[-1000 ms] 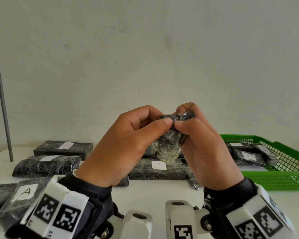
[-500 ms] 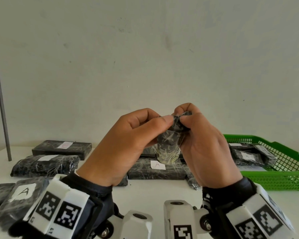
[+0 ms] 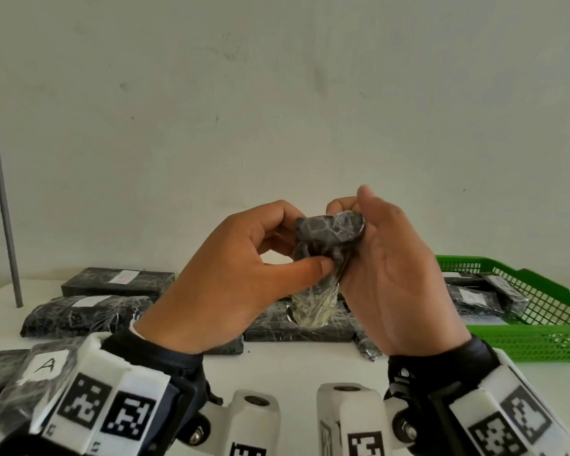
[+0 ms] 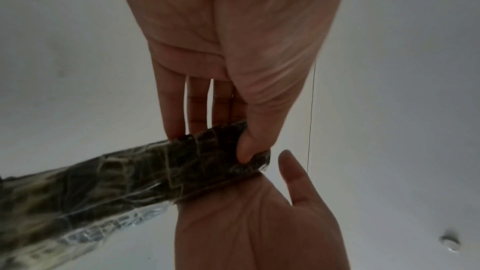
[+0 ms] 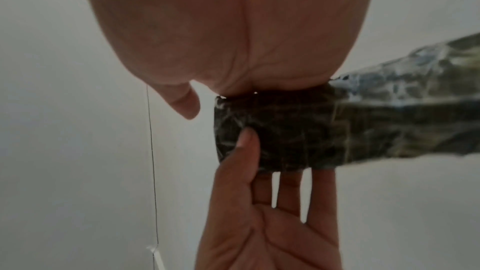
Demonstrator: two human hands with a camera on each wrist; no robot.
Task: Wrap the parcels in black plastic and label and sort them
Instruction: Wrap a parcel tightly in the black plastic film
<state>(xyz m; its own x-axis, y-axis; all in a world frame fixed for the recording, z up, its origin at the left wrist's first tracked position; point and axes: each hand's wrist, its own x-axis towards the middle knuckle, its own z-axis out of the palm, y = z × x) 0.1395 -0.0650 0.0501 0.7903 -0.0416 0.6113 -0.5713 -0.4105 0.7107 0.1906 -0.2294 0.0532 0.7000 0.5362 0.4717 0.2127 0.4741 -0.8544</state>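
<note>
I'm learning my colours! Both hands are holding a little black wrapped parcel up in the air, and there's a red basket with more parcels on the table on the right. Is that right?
Almost. The basket is green, not red, as the head view shows. The rest holds: the left hand and the right hand both hold the small black wrapped parcel above the table, and the basket on the right has wrapped parcels in it.

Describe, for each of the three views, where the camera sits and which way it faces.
Head: worn high, facing forward and down over the table; shows both hands and wrist mounts.
Left wrist: looks along the left hand at the wrapped parcel.
Right wrist: looks along the right hand at it.
All three share the parcel and both hands.
</note>
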